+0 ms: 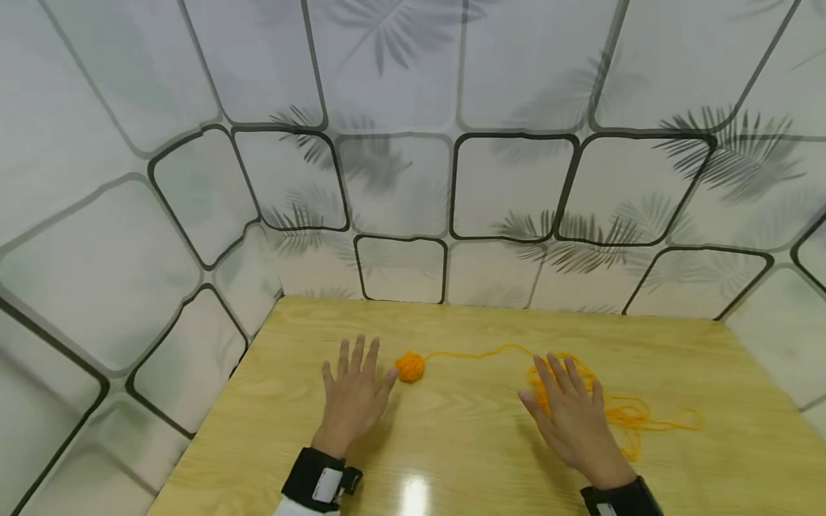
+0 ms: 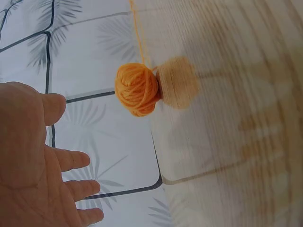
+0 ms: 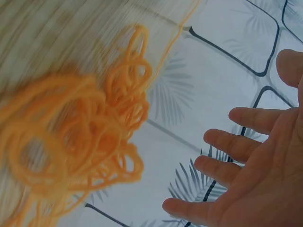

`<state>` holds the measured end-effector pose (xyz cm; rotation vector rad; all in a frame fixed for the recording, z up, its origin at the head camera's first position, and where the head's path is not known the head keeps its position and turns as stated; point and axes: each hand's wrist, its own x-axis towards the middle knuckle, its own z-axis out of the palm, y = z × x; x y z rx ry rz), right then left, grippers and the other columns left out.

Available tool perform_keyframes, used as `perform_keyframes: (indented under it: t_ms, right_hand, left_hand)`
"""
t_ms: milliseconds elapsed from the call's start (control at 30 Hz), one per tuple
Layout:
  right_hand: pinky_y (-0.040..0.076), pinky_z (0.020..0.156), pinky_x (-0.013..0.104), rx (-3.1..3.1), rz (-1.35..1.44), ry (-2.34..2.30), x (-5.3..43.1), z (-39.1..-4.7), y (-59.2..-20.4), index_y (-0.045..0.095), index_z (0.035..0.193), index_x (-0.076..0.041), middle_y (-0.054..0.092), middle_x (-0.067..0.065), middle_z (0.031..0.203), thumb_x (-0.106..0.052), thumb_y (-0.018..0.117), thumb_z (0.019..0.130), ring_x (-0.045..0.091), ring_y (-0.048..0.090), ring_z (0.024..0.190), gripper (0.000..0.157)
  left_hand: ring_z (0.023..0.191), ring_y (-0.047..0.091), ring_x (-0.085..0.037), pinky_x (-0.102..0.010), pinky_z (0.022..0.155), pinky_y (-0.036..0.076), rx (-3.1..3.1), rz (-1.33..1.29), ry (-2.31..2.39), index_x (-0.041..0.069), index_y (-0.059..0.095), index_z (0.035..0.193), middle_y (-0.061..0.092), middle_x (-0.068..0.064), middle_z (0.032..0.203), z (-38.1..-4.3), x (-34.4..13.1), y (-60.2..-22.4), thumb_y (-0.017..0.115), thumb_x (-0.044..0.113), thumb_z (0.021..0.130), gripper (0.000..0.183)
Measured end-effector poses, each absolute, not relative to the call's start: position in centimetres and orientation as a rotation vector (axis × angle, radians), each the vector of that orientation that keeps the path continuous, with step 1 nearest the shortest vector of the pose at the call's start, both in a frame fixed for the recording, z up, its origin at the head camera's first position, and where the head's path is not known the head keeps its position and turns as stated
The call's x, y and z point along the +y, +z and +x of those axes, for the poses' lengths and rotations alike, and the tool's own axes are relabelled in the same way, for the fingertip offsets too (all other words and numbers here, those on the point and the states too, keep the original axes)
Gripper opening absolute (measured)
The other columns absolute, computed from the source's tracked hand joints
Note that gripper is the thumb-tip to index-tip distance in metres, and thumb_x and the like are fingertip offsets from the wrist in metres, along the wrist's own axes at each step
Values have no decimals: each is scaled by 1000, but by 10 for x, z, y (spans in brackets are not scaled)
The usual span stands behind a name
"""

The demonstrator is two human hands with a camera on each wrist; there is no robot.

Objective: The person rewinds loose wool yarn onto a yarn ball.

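A small orange ball of yarn [image 1: 410, 367] sits on the table, just right of my left hand [image 1: 352, 407]. That hand is spread palm down with straight fingers and holds nothing; the left wrist view shows its thumb apart from the yarn ball [image 2: 136, 90]. One strand [image 1: 477, 355] runs from the ball to a loose tangle of orange yarn [image 1: 629, 414] on the right. Over the tangle is my right hand [image 1: 574, 423], fingers straight and spread, hiding part of it. In the right wrist view a gap shows between the fingers and the looped yarn [image 3: 94, 132].
The wooden table [image 1: 464, 437] has a glossy top that reflects light near its front. Behind it and to the left stands a pale fabric wall [image 1: 400, 186] with dark outlines and leaf prints. Black bands [image 1: 314, 480] wrap both wrists.
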<state>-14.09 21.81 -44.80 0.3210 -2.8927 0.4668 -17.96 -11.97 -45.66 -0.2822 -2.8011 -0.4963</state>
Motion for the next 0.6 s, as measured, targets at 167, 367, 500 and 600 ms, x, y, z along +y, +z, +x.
perform_keyframes:
  t_ms: [167, 367, 500, 600]
  right_hand:
    - [7, 95, 72, -2851, 370, 436, 206, -148, -446, 26, 146, -11, 25, 21, 148, -54, 34, 95, 42, 14, 136, 67]
    - [9, 97, 71, -2830, 444, 474, 171, -158, -446, 30, 144, -12, 31, 19, 145, -55, 36, 94, 41, 19, 135, 67]
    - [14, 98, 68, -2787, 511, 489, 144, -167, -451, 35, 142, -11, 39, 18, 140, -53, 40, 93, 40, 25, 133, 64]
    - [20, 97, 67, -2769, 569, 497, 126, -175, -455, 39, 140, -9, 44, 17, 136, -49, 48, 92, 40, 29, 131, 63]
  left_hand:
    - [138, 13, -38, -67, 100, 11, -2781, -290, -525, 13, 28, 145, 23, -15, 150, -185, -115, -457, 35, 52, 95, 64]
    - [136, 19, -40, -64, 98, 22, -2785, -321, -547, 13, 28, 145, 26, -17, 148, -197, -107, -459, 35, 54, 95, 66]
    - [132, 26, -41, -59, 95, 31, -2831, -339, -564, 12, 28, 145, 30, -19, 146, -203, -99, -461, 38, 54, 94, 67]
    - [127, 33, -42, -57, 91, 36, -2853, -345, -578, 11, 30, 144, 34, -19, 142, -206, -94, -465, 41, 53, 93, 68]
